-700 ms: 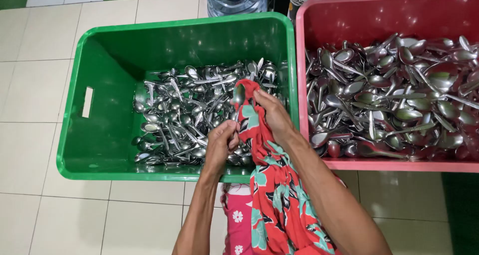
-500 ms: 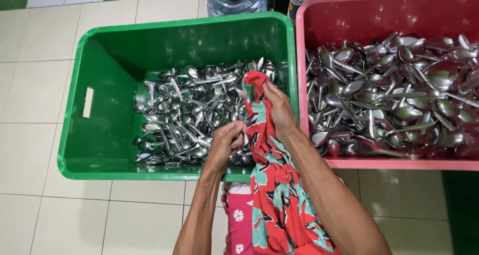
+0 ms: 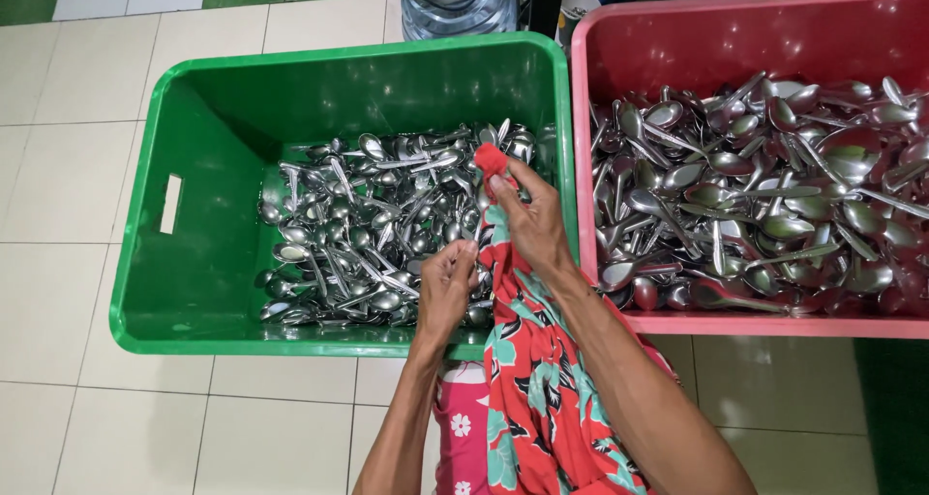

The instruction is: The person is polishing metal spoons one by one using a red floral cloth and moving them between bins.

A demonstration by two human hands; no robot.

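My right hand [image 3: 530, 219] grips the top end of a red flowered cloth [image 3: 530, 379] over the right side of a green plastic crate [image 3: 155, 292]. The cloth hangs down over the crate's near rim toward my lap. My left hand [image 3: 447, 287] is closed beside the cloth at the near edge of the crate, its fingers down among the metal spoons [image 3: 368, 229]; whether it holds a spoon is hidden by the fingers. The spoons lie heaped in the crate's right half.
A pink crate [image 3: 774, 323] full of larger metal spoons [image 3: 764, 195] stands right against the green one. A clear water jug [image 3: 455, 0] sits behind them. Pale floor tiles [image 3: 58, 166] lie to the left and in front.
My right hand has lifted the cloth's end a little farther over the spoons. My left hand has stayed at the near edge, curling slightly tighter.
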